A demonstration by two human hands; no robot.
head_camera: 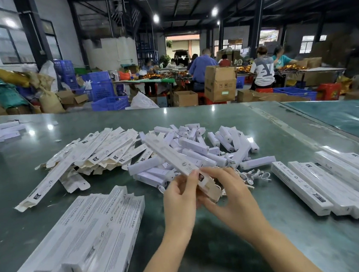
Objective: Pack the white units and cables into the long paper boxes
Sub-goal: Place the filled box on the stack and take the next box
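Crowded bench, with open lanes near the front edge

Bare green table (208,244) lies under and between the forearms. To the left, a row of closed long boxes (85,240) blocks that side; to the right, another row of packed boxes (336,187) does the same. Straight ahead, the heap of white units (197,147), the tangle of cables (252,175) and the pile of flat empty boxes (99,149) bar the middle. Beyond them the tabletop lies bare.

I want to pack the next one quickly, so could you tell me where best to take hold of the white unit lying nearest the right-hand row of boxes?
Probably mid-length, from above. That white unit lies flat on the table, clear of the pile, long sides exposed. A pinch across its narrow width suits it; cables crowd its near-left end.
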